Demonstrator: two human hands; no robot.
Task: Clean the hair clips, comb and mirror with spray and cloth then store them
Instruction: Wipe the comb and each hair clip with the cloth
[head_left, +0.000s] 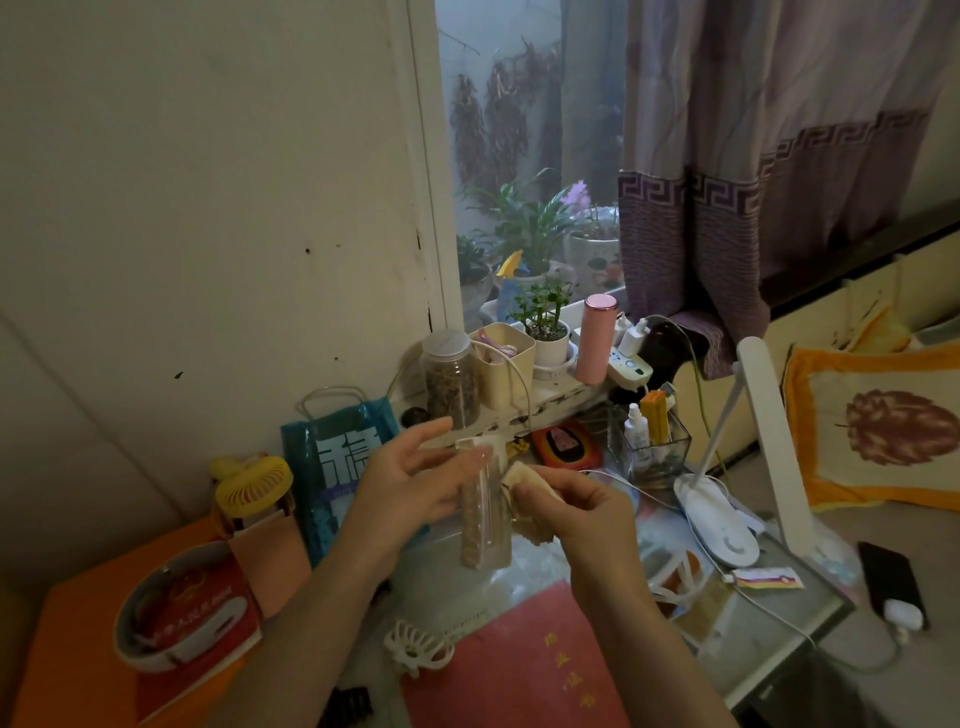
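Above the desk, seen from the head camera, the left hand grips a long hair clip near its upper end, fingers wrapped round it from the left. The clip's long axis runs nearly upright, its lower end pointing down toward the desk. Just to its right, the right hand pinches a bunched cloth and presses it against the clip's right edge. Judging by this, the wiping stroke should travel along that upright length. A white claw clip lies on the desk below, nearer the left forearm, seemingly waiting its turn.
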